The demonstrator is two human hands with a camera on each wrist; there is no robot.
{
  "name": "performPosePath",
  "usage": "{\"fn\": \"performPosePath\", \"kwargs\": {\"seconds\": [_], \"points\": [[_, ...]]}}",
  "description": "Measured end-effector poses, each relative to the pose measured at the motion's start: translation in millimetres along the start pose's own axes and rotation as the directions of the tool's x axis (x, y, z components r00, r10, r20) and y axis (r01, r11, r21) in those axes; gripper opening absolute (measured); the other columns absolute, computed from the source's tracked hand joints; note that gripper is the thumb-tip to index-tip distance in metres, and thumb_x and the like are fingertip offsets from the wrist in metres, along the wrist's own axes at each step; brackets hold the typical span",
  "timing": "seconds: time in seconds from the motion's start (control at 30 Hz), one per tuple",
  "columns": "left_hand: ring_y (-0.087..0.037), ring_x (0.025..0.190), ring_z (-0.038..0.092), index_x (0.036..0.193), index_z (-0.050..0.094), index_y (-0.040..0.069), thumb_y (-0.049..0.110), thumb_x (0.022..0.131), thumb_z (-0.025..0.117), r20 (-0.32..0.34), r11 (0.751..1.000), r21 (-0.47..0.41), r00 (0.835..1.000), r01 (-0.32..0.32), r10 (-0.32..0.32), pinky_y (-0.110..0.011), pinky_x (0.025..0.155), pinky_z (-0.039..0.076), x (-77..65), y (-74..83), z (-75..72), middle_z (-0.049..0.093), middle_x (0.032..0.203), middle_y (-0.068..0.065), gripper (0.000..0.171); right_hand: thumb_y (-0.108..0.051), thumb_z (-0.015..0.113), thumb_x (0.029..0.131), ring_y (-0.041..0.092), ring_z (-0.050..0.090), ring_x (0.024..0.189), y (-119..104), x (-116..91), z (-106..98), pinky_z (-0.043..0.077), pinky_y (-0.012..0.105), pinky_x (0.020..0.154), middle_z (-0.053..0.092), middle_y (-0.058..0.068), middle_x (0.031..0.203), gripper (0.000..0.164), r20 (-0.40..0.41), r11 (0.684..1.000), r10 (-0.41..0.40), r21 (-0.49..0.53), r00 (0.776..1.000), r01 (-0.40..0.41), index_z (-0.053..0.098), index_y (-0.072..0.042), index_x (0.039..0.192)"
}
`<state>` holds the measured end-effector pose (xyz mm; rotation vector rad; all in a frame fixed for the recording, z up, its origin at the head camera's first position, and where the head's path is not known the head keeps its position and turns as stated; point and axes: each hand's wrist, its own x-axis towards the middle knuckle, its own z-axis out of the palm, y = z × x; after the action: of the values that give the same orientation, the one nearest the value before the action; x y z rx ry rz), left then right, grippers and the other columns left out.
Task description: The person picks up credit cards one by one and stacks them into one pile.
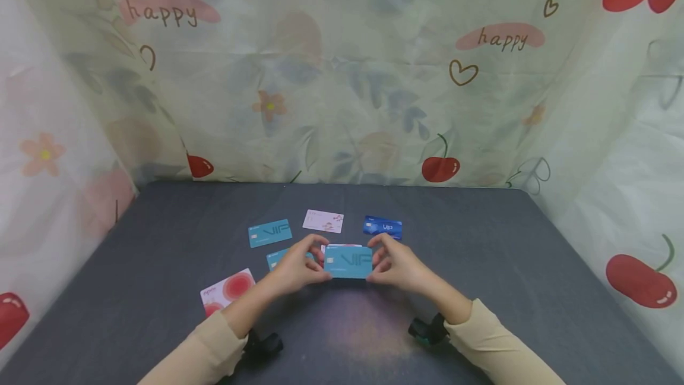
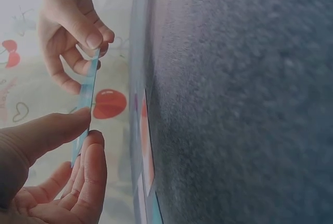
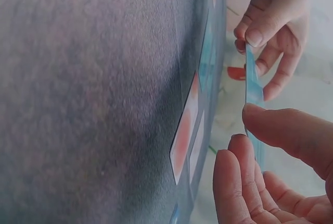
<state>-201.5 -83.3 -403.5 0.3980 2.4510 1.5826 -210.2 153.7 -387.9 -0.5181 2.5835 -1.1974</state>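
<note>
A teal VIP card is held up above the dark table, its printed face toward the head camera. My left hand pinches its left edge between thumb and fingers. My right hand grips the opposite edge the same way. In the left wrist view the card appears nearly edge-on, with the right hand beyond it. The right wrist view also shows the card thin and apart from the tabletop. Behind the held card, a pale card is mostly hidden.
On the dark table lie a teal VIP card, a pale pink patterned card and a blue VIP card. Another teal card is partly covered by the left hand. A card with red circles lies beside the left forearm.
</note>
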Motion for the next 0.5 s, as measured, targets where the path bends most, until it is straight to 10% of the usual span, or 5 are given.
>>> {"fn": "performPosePath", "kwargs": {"seconds": [0.5], "points": [[-0.012,0.071,0.063,0.122,0.047,0.001,0.003,0.074,0.075,0.002,0.999,0.001,0.999,0.032,-0.032,-0.025,0.063,0.051,-11.5,-5.2,-9.1,0.053,0.094,-0.013,0.056,-0.008,0.076,0.075,0.012,0.062,0.074,-4,2,10,0.053,0.024,0.069,0.056,0.009,0.089,0.055,0.050,0.999,-0.041,0.024,0.998,0.040,0.044,-0.002,0.119]]}}
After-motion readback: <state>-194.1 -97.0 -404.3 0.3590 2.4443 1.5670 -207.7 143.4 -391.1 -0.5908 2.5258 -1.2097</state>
